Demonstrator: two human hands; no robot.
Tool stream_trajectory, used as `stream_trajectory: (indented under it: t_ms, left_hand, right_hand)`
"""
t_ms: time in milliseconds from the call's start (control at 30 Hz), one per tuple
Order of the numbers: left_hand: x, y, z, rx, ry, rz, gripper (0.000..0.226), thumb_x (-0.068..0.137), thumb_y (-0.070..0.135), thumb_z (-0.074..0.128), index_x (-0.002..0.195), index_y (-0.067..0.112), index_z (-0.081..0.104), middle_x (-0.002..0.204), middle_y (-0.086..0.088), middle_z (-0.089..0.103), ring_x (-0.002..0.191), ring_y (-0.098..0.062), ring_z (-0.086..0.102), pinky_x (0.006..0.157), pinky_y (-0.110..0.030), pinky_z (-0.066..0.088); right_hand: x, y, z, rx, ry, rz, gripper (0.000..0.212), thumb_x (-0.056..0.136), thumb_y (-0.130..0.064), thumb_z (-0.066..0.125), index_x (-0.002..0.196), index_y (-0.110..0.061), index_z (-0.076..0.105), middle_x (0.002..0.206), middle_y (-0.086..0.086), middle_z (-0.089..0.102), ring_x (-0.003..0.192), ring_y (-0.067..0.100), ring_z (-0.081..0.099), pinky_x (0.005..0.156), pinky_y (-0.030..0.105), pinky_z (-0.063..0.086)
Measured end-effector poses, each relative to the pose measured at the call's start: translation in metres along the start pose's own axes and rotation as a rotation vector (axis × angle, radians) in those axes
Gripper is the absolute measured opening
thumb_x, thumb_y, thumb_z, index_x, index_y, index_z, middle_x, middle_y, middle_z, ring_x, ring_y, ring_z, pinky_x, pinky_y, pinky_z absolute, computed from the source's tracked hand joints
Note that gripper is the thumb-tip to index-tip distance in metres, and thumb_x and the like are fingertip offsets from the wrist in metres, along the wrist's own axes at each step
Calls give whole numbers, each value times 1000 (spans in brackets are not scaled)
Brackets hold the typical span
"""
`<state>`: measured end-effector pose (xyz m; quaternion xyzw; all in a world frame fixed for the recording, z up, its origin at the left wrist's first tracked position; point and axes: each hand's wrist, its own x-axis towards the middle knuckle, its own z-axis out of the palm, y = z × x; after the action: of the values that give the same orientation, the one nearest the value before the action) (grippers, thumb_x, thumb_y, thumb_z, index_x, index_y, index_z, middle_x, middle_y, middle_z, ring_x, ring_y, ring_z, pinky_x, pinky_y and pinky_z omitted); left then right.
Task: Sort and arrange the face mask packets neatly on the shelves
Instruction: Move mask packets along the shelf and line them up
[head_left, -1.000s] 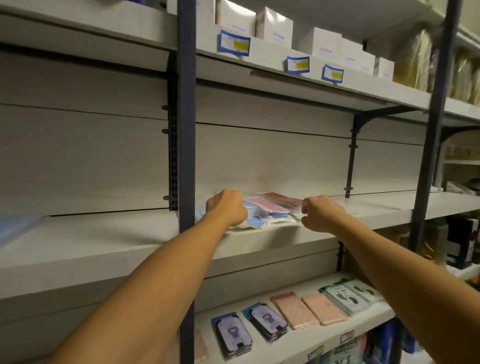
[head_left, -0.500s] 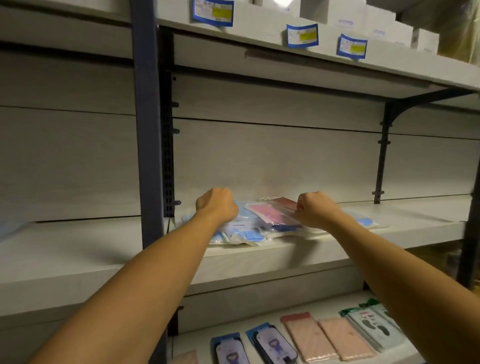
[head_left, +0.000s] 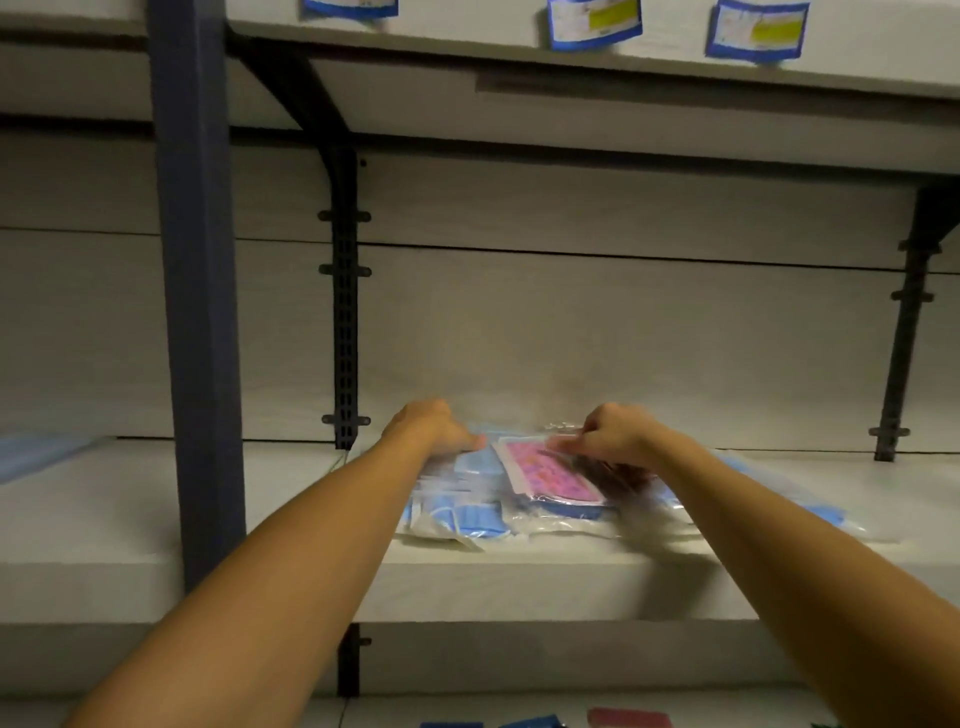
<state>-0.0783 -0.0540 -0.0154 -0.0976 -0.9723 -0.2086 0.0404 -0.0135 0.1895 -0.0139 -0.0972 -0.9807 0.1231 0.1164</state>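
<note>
**While both hands work the pile, the sorting has only just begun**

While the pile of face mask packets (head_left: 519, 499) lies in a loose heap on the middle shelf (head_left: 519, 577), both hands are on top of it. The heap sits near the front edge of the shelf, closer to the left bracket (head_left: 345, 312) than to the right one. Most packets are blue. One pink packet (head_left: 548, 474) lies on top, tilted.

The left hand (head_left: 431, 428) rests on the blue packets at the back left of the heap. Its fingers curl down over them, but I cannot tell if they grip any. The right hand (head_left: 613, 434) has its fingers bent close together, and they pinch the top edge of the pink packet.

I think the step now is picking the pink packet out of the blue ones. The packets are thin, slippery bags, so they may slide when one is pulled. The next move needs a gentle lift with the right hand while the left hand holds the blue ones still. Then the pink packet needs its own spot on the bare shelf to the right.

More packets (head_left: 628, 718) lie on the shelf below.
</note>
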Motion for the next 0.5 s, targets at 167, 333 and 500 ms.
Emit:
stream_trajectory:
  t_ms: [167,333,500]
  left_hand:
    - [5,0,-1,-10,20,-94,44,84,46,79,99,8,63,97,-10,67,82,-26,66,65,-28,49]
    - [10,-8,-12,-101,10,-137,15,85,13,77,85,4,65,85,-14,64,85,-27,69,71,-31,50]
    - [12,-11,-21,-335,63,-171,13,84,-5,61,77,4,54,79,-14,56,70,-28,57,70,-37,52]
  right_hand:
    - [11,1,0,124,-150,3,65,62,-70,82,86,-10,76,79,6,74,67,22,64,64,28,49]
    - [20,5,-4,95,-183,49,48,69,-52,86,91,-10,78,85,9,77,68,25,66,70,35,58]
    - [17,7,-9,314,-108,50,55,75,-26,90,121,-13,63,92,6,65,77,22,58,72,32,50]
